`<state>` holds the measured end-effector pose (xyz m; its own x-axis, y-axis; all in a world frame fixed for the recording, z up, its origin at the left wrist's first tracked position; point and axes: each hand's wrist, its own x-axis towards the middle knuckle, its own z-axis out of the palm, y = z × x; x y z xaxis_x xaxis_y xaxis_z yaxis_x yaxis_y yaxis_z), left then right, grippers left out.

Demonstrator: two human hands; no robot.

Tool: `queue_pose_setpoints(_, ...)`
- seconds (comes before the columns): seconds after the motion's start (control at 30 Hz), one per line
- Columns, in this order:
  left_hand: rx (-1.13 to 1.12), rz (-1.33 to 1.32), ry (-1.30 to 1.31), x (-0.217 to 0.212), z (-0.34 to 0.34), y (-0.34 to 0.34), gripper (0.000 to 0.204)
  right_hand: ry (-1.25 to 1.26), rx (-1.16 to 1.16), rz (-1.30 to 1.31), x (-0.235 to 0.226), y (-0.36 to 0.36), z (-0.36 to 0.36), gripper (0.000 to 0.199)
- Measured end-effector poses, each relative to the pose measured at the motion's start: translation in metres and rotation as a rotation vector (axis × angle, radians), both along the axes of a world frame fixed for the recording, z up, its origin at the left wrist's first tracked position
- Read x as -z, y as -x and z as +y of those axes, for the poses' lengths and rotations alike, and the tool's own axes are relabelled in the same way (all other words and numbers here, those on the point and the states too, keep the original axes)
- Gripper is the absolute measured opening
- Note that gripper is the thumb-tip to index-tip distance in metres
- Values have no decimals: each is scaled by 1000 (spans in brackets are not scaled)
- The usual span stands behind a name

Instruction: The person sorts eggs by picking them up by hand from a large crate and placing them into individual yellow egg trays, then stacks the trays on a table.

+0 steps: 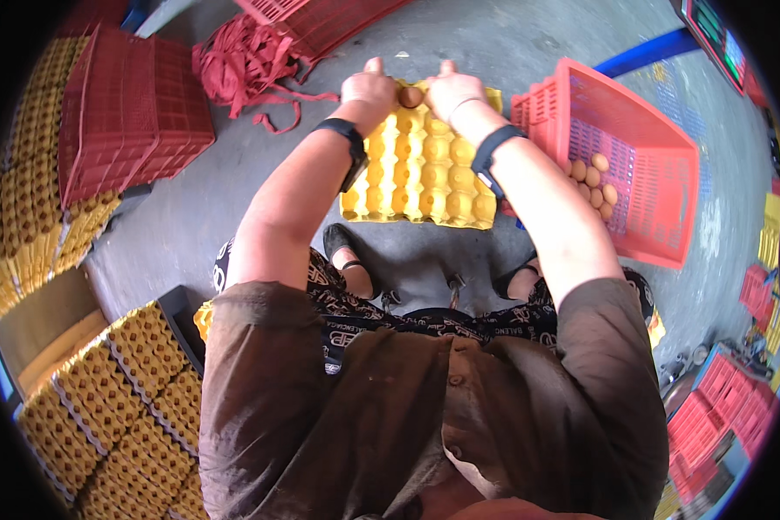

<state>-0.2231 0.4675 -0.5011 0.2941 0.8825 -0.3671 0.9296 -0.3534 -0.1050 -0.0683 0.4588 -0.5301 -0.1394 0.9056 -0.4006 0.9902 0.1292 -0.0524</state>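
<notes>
A yellow egg tray (416, 165) lies in front of my feet, its rows of cups facing up. One brown egg (411, 96) sits at the tray's far edge, between my hands. My left hand (370, 92) is closed over the far left corner, beside that egg. Over the far right part of the tray, my right hand (454, 94) is also closed. The backs of both hands hide whatever the fingers hold. To the right stands a pink plastic crate (654, 217), tilted in view, with several brown eggs (592, 176) inside.
Stacked red crates (134, 113) and stacks of egg trays (26, 182) stand at the left. Red straps (247, 61) lie heaped near another crate (321, 22). More filled-looking tray stacks (121, 416) are at lower left. A screen (718, 43) on a blue bar is at upper right.
</notes>
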Motion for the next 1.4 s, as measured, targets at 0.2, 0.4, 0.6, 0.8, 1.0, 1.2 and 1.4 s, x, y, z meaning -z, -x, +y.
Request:
queue_pose_setpoints(0.2,-404,-685,314,-33,10,72,40,165,-283,422,-85,-9,13,38)
queue_pose_setpoints(0.4,18,-1031,598,-146,-13,-118,44,546,391,984,-207,-287,-49,21)
queue_pose_setpoints(0.6,304,-468,790,-63,-25,-333,36,606,673,925,-56,-442,-91,30)
queue_pose_setpoints(0.8,-36,-181,674,38,-32,-405,35,393,1361,946,26,-452,-127,38)
queue_pose_setpoints(1.0,417,-318,379,107,-35,-365,35,382,1350,1002,45,-443,-141,25)
queue_pose_setpoints(1.2,413,-527,521,-23,-55,-341,30,382,1219,1222,51,-447,-156,20)
queue_pose_setpoints(1.4,157,-697,-213,-23,33,-27,30,-7,392,383,-90,-361,-63,26)
